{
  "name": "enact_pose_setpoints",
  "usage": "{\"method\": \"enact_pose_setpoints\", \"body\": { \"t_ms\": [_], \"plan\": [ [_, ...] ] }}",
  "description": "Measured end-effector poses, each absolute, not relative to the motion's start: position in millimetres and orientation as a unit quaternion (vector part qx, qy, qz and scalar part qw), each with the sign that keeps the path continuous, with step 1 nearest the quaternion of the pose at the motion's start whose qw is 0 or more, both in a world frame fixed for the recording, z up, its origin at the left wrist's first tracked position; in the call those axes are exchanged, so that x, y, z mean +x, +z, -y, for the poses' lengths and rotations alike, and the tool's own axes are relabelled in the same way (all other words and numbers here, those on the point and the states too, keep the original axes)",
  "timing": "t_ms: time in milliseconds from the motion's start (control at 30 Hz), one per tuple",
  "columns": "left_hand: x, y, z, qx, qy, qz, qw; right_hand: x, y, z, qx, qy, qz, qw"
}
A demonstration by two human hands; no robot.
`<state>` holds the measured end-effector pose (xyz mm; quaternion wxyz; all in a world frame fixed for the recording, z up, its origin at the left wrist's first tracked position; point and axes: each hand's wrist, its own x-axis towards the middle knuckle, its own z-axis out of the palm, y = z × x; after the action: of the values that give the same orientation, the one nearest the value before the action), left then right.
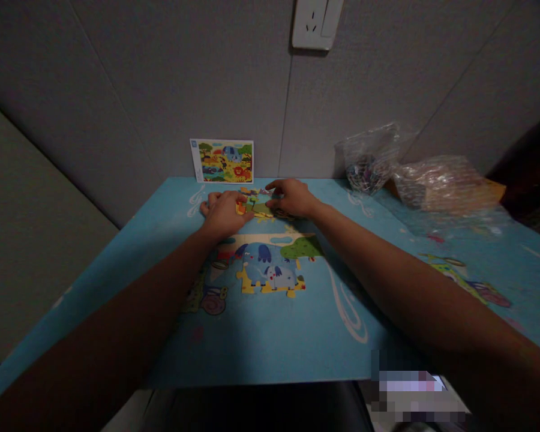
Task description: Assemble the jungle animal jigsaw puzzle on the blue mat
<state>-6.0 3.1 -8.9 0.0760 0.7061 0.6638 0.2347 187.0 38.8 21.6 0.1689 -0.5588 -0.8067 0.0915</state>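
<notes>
Loose jigsaw puzzle pieces (257, 209) lie in a cluster towards the back of the table. My left hand (225, 215) rests at the cluster's left edge, thumb and index finger apart beside an orange piece; the other fingers bend down towards the tabletop. Over the cluster's right side is my right hand (293, 198), its index finger stretched out and its thumb apart, touching or just above the pieces. Its palm hides some of them. Nearer to me lies a joined section of puzzle (274, 270) with two blue elephants and a green bush; my left forearm covers its left end.
A picture card (225, 161) of the animal scene leans against the wall (139, 90). At the back right stand a clear bag of small items (369, 171) and crumpled plastic wrapping (450, 186). The blue cover (270, 348) has printed cartoon figures. A socket (315, 24) is above.
</notes>
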Motion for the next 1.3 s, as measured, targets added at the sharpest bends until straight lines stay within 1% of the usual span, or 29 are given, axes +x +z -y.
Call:
{"method": "enact_pose_setpoints", "body": {
  "t_ms": [100,167,233,367,433,533,633,667,767,833,867,967,1033,1133,1233,1300],
  "plan": [
    [-6.4,-8.4,-2.9,0.700,0.236,-0.669,0.080,196.9,34.2,-43.9,-0.584,0.115,0.763,0.255],
    [-6.8,-8.2,-2.8,0.700,0.239,-0.668,0.079,204.9,43.6,-46.3,-0.610,0.127,0.736,0.265],
    [-7.2,-8.0,-2.8,0.701,0.241,-0.667,0.080,212.6,50.5,-47.5,-0.635,0.129,0.727,0.226],
    [-7.3,-7.3,-2.6,0.697,0.245,-0.668,0.085,220.9,52.6,-47.6,-0.659,0.105,0.736,0.113],
    [-7.1,-6.7,-2.3,0.695,0.248,-0.669,0.087,221.5,50.3,-47.4,-0.663,0.100,0.736,0.088],
    [-6.9,-5.9,-1.8,0.696,0.254,-0.666,0.087,220.9,47.7,-46.9,-0.667,0.097,0.735,0.078],
    [-6.6,-5.4,-0.5,0.711,0.258,-0.651,0.069,216.8,44.8,-44.7,-0.645,0.100,0.747,0.121],
    [-6.4,-5.2,0.3,0.721,0.258,-0.641,0.059,213.8,43.0,-43.5,-0.623,0.128,0.758,0.145],
    [-5.6,-3.4,3.5,0.750,0.248,-0.612,0.035,201.5,35.5,-40.7,-0.520,0.262,0.789,0.197],
    [-5.1,-1.6,5.6,0.759,0.236,-0.606,0.032,195.1,31.8,-41.0,-0.482,0.292,0.798,0.215],
    [-4.9,-1.0,6.3,0.758,0.232,-0.609,0.033,193.9,31.5,-42.1,-0.485,0.278,0.798,0.225],
    [-5.7,-2.1,5.8,0.749,0.218,-0.624,0.035,200.8,38.6,-47.4,-0.549,0.183,0.778,0.247],
    [-7.2,-5.2,3.4,0.744,0.205,-0.636,0.032,210.7,46.3,-50.5,-0.600,0.135,0.753,0.235],
    [-9.4,-9.6,-0.4,0.735,0.191,-0.650,0.029,222.9,51.5,-52.1,-0.657,0.100,0.727,0.176],
    [-10.3,-9.3,-1.4,0.731,0.185,-0.655,0.035,225.9,45.8,-50.5,-0.692,0.075,0.710,0.105],
    [-10.2,-7.4,-0.8,0.725,0.181,-0.663,0.046,224.2,40.3,-49.2,-0.701,0.057,0.705,0.086]
  ]
}}
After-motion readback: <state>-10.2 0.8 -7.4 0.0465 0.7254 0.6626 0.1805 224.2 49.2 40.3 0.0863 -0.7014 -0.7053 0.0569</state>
